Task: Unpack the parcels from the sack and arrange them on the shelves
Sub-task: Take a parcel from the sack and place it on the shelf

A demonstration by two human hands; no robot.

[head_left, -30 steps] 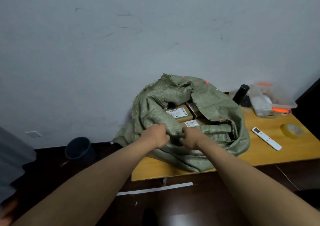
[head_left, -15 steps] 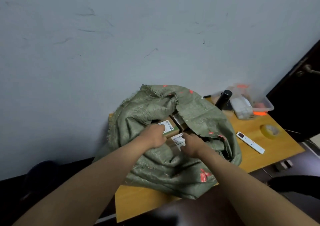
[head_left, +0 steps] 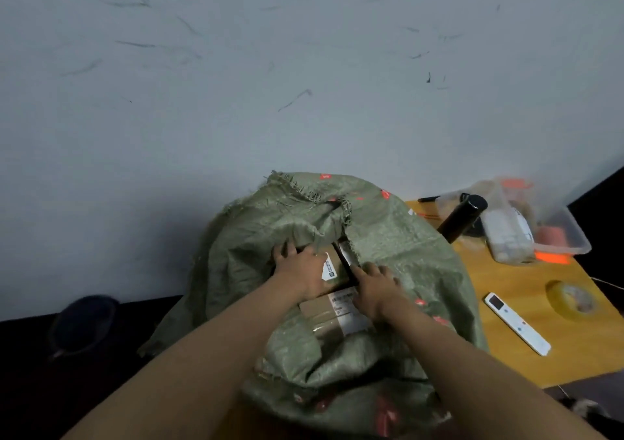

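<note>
A green woven sack (head_left: 398, 237) with red marks lies open on the wooden table (head_left: 526, 277). Brown cardboard parcels show in its mouth. My left hand (head_left: 300, 267) lies over the left side of a small labelled parcel (head_left: 332, 269), fingers reaching under the sack's flap. My right hand (head_left: 373, 286) presses against that parcel's right side. Both hands clasp it between them. A second taped parcel (head_left: 332, 318) lies just below, partly under my right wrist. Deeper contents of the sack are hidden.
On the table to the right lie a white remote (head_left: 516, 323), a roll of yellow tape (head_left: 572, 299), a black bottle (head_left: 464, 215) and a clear plastic box (head_left: 540, 227). A dark bin (head_left: 81, 321) stands on the floor at left. A grey wall rises behind.
My hands have let go of the sack's edge and reached into its mouth, closing on the small labelled parcel. The view has come closer over the sack.
</note>
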